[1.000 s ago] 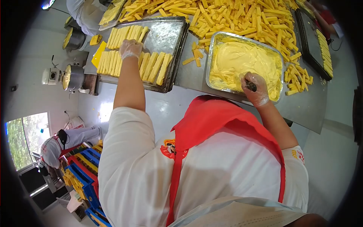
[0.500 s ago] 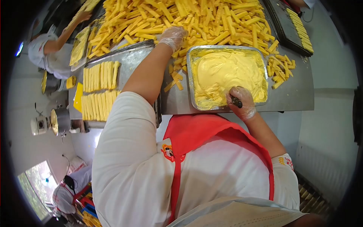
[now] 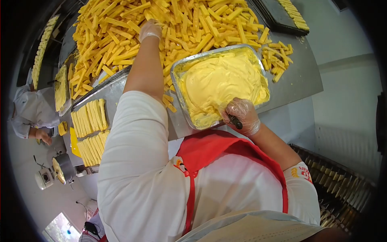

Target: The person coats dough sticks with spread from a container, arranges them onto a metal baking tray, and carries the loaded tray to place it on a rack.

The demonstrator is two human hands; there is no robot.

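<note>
My left hand (image 3: 150,30), in a clear plastic glove, reaches into a big heap of yellow sticks (image 3: 197,25), which look like cut cake or bread. Its fingers are largely hidden, so I cannot see whether it grips a stick. My right hand (image 3: 243,114), also gloved, is closed around a black-handled tool (image 3: 235,122) over the near right part of a metal tray (image 3: 175,74). Thick pale-yellow cream (image 3: 221,80) fills that tray. The tool's working end is mostly hidden by my hand and the cream.
Rows of cream-coated sticks (image 3: 89,117) lie on a baking tray to the left. Loose sticks (image 3: 277,58) sit right of the cream tray. Dark trays (image 3: 278,18) stand at the far right. A co-worker (image 3: 34,107) is at the left, near a mixer (image 3: 44,177).
The view has turned, so the table appears tilted. My left hand has moved deeper into the heap, and my right hand stays at the cream with the tool. The co-worker's arm has lowered.
</note>
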